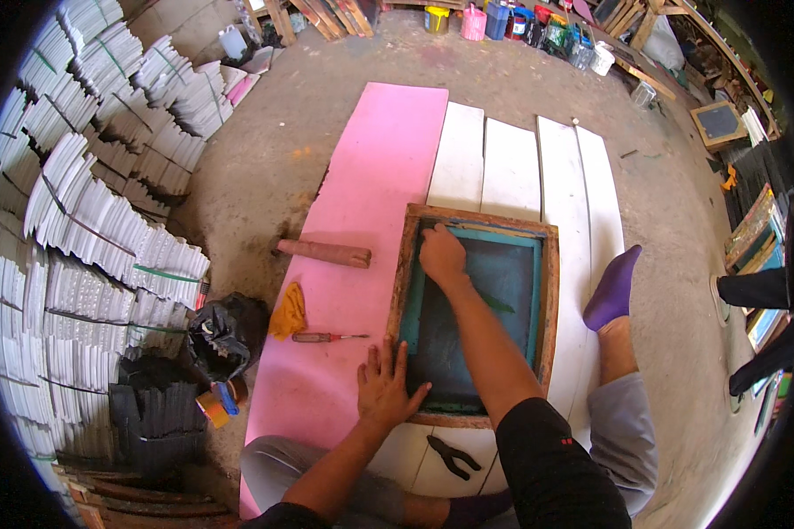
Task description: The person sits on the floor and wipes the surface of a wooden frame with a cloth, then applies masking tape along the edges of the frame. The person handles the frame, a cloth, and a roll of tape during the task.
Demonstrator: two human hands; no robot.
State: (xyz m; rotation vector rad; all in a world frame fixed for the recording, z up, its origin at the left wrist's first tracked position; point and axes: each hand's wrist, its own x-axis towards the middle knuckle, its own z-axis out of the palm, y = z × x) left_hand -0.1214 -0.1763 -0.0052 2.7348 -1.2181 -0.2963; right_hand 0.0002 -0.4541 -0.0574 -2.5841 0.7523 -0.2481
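Note:
A wooden screen frame (551,291) with dark mesh and teal borders lies flat in front of me. My left hand (385,386) rests with fingers spread at the frame's lower left edge. Reaching across the mesh, my right hand (443,256) is closed at the upper left inside corner; whatever its fingers hold is hidden. Black-handled pliers (453,457) lie just below the frame. To the left, on the pink board (362,185), are a screwdriver (326,337), an orange cloth (288,312) and a brown, rod-like piece (325,253).
White boards (511,163) lie under the frame. Bundled white stacks (106,238) rise on the left, near a black plastic bag (228,335). Paint containers (503,22) stand at the back. My purple-socked foot (612,286) is right of the frame; another person's legs (759,291) show farther right.

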